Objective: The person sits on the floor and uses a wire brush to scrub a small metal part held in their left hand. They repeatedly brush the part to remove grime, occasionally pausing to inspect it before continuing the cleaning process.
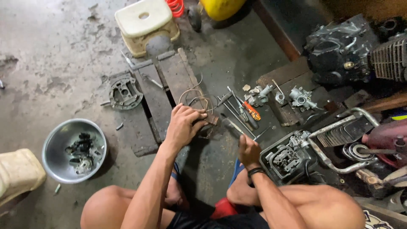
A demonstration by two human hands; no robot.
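Note:
My left hand (184, 124) is closed over a small dark coil part (210, 120) with thin wires (196, 96) looping out of it, on the edge of a wooden pallet (159, 91). My right hand (248, 150) is closed around a thin metal tool (235, 127) whose shaft points up and left toward the coil part. A black band sits on my right wrist. Just beyond both hands lie several hand tools, among them an orange-handled screwdriver (252, 111).
A steel bowl (57, 146) with dark parts stands at left, a round metal plate (123, 93) near the pallet. Carburettor parts (301, 98) lie on a board at right. An engine frame (335, 135) and engine block (339, 51) crowd the right. A pale stool (146, 23) is behind.

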